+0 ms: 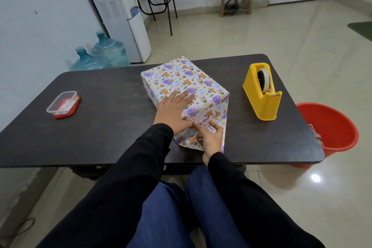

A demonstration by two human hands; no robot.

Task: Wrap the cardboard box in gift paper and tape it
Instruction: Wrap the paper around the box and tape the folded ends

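Note:
The box (181,80), covered in white gift paper with purple elephants and orange bears, stands in the middle of the dark table (104,127). My left hand (173,108) lies flat on its top near corner, fingers spread, pressing the paper down. My right hand (211,139) pinches the loose paper flap (189,141) at the near end, where the paper folds down onto the table. A yellow tape dispenser (261,94) with a roll of clear tape stands to the right of the box.
A clear plastic container (62,102) on a red lid sits at the table's left. A red bucket (332,133) stands on the floor at the right. Water jugs (100,54) and a dispenser (118,12) are beyond the table's far left.

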